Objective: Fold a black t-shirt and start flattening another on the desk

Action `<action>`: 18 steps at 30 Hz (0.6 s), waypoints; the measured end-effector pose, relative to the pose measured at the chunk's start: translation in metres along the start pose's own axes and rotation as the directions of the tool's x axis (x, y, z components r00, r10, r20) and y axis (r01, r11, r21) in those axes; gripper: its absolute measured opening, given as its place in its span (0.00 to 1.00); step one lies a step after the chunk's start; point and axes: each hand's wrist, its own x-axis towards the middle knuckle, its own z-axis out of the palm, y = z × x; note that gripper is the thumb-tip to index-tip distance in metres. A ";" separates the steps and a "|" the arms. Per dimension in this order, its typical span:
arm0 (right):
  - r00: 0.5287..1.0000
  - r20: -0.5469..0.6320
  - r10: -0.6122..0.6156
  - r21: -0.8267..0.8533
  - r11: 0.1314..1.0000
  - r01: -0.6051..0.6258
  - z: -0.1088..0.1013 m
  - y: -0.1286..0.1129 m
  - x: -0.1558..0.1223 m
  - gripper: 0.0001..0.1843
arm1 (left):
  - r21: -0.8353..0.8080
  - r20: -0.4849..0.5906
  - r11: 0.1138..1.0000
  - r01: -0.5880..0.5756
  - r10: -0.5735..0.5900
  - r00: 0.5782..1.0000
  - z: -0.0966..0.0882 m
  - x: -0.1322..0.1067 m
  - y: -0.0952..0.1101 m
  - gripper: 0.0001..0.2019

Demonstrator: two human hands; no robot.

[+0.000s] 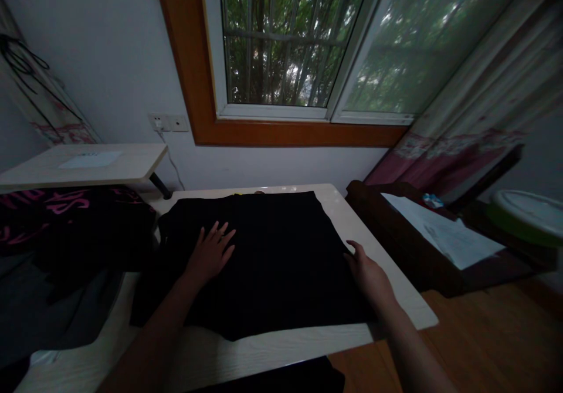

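Note:
A black garment, which looks like a T-shirt (pixel 272 264), lies spread out over the pale wooden table. My left hand (pixel 212 249) rests flat on its left part, fingers spread, with a ring on one finger. At the garment's right edge is my right hand (pixel 367 273), its index finger stretched out and its thumb by the cloth. The lower fingers of that hand are hidden, so whether they pinch the edge I cannot make out.
Dark clothes with pink print (pixel 65 211) lie on the left, beneath a raised shelf (pixel 88 161). The table (pixel 396 287) ends at the right near a brown stand holding papers (pixel 440 229). A window (pixel 285 41) and wall sockets (pixel 168 123) are behind.

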 end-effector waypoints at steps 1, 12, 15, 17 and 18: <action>1.000 -0.001 -0.005 -0.026 1.000 0.005 0.000 0.000 -0.001 0.27 | 0.010 -0.004 1.000 0.008 -0.008 1.000 0.000 -0.001 0.000 0.26; 0.989 0.145 -0.025 0.392 0.920 -0.034 -0.022 -0.001 -0.003 0.34 | 0.025 -0.013 0.999 0.022 -0.022 1.000 -0.003 -0.006 0.001 0.27; 0.950 0.294 -0.101 0.541 0.837 -0.079 -0.039 -0.003 -0.008 0.41 | 0.016 -0.017 1.000 0.026 -0.026 1.000 -0.001 -0.006 0.000 0.27; 0.890 0.416 -0.185 0.642 0.753 -0.143 -0.048 -0.002 -0.010 0.46 | 0.012 -0.024 1.000 0.029 -0.029 0.999 -0.001 -0.006 0.000 0.27; 0.855 0.469 -0.222 0.667 0.723 -0.179 -0.051 0.000 -0.010 0.48 | 0.011 -0.027 0.999 0.030 -0.030 0.999 -0.001 -0.006 0.000 0.27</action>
